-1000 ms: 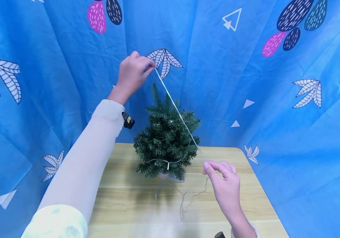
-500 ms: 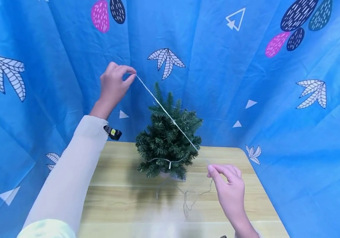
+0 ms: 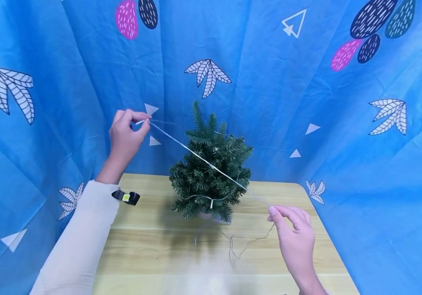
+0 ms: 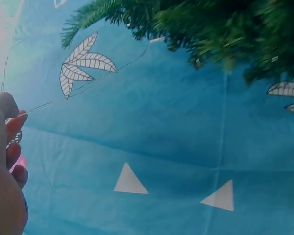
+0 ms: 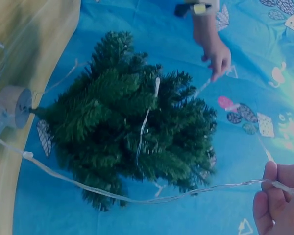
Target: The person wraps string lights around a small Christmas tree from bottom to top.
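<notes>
A small green artificial Christmas tree (image 3: 200,178) stands upright on the table in the head view. To its left, raised above the table, my left hand (image 3: 124,133) pinches a thin wire of string lights (image 3: 211,165) between thumb and forefinger. The wire runs taut and slanting across the front of the tree to my right hand (image 3: 296,235), which pinches it at the lower right. One loop with a small bulb (image 3: 212,203) lies across the lower branches. In the right wrist view, another bulb (image 5: 157,87) hangs on the branches and the wire (image 5: 159,199) passes beside the tree.
Loose wire (image 3: 238,256) trails over the light wooden table (image 3: 152,246) in front of the tree. A round base (image 5: 11,100) shows under the trunk in the right wrist view. Blue patterned cloth (image 3: 270,82) hangs behind and on both sides.
My left hand has come down and to the left from above the tree, drawing the wire across its front. My right hand has shifted slightly to the right, still pinching the wire.
</notes>
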The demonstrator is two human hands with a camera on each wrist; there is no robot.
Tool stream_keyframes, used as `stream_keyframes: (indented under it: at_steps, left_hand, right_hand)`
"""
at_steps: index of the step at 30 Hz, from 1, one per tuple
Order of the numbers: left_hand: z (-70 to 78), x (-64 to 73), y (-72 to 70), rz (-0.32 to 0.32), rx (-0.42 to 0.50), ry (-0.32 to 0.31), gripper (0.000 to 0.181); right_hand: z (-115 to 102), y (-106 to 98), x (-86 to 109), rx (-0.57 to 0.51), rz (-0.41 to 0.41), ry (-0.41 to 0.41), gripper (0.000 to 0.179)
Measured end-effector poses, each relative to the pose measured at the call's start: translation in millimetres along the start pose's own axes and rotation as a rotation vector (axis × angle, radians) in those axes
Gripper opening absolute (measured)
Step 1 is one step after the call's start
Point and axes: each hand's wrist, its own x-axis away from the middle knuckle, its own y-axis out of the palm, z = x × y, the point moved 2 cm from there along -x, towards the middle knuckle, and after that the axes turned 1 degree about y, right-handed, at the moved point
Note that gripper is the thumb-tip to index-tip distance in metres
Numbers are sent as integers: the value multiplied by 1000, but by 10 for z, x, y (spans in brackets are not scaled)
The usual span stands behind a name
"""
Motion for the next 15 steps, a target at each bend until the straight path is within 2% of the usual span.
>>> stream_keyframes:
  at_steps: [5,11,15]
  left_hand:
    - [-18,323,-84,16,39,-33,17]
    - [-30,693,-118,7,10,-52,12]
    - [-13,907,-103,-5,-3,-40,10]
  right_hand:
    - [48,-106,-30,22,55,-14,10]
    - [104,-231,-38,65,109,7,8]
    - [130,-327,-60,88,151,8,9]
